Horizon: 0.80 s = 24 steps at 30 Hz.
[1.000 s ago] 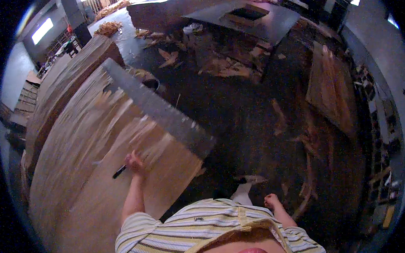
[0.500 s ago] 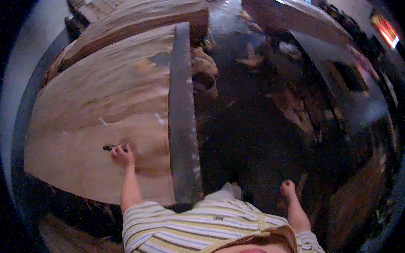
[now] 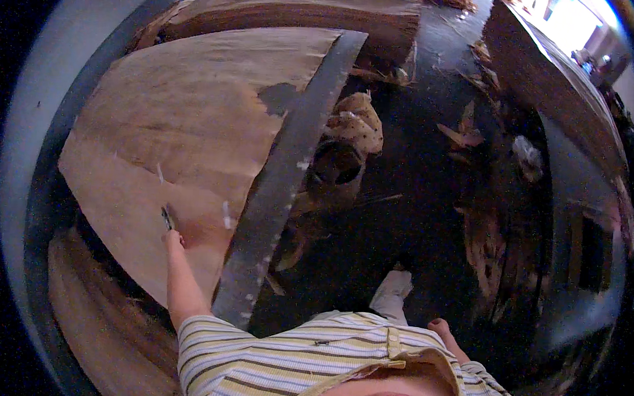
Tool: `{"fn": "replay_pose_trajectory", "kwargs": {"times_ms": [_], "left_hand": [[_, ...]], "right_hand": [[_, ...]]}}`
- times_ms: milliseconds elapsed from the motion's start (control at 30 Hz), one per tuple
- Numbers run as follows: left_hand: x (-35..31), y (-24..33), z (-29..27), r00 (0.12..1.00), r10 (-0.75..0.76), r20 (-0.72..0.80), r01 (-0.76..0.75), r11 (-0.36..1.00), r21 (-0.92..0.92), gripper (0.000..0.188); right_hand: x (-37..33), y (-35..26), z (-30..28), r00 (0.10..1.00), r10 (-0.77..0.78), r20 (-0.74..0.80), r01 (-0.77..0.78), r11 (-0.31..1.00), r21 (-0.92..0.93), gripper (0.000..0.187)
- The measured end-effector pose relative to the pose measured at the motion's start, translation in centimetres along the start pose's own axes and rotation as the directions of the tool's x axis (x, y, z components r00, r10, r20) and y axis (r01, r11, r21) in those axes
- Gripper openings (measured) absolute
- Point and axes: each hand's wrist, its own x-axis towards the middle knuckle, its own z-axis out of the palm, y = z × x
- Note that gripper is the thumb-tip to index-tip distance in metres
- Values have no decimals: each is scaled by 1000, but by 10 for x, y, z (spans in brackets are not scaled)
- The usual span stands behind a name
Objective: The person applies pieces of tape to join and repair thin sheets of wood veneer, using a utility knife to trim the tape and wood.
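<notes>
Where left hand (image 3: pixel 174 238) grips: knife (image 3: pixel 166 217).

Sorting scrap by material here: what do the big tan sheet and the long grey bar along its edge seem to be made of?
Sheet: probably thin wood veneer, matt tan, with a torn edge and a hole. Bar: likely metal, dull grey with pale specks, straight-edged; painted wood can't be ruled out.
</notes>
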Motion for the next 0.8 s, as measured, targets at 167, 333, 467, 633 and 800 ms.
{"fn": "replay_pose_trajectory", "kwargs": {"times_ms": [167, 333, 467, 633, 800], "left_hand": [[-87, 8, 60, 845, 273, -460, -382, 910, -161, 21], [-247, 82, 185, 930, 365, -29, -326, 787, -524, 20], [-340, 145, 312, 824, 346, 450, -87, 860, -502, 15], [-394, 237, 501, 424, 480, 768, 123, 810, -574, 19], [-424, 324, 649, 137, 479, 867, -580, 748, -322, 32]], "right_hand": [[147, -89, -81, 998, -56, 15, 58, 979, -193, 14], [231, -360, -124, 836, -525, 159, 541, 744, -392, 19], [241, -582, -68, 526, -668, 527, 807, 588, -59, 28], [237, -734, -29, 326, -544, 774, 420, 816, 397, 33], [339, -809, -119, 563, -539, 627, 47, 778, 626, 42]]}}
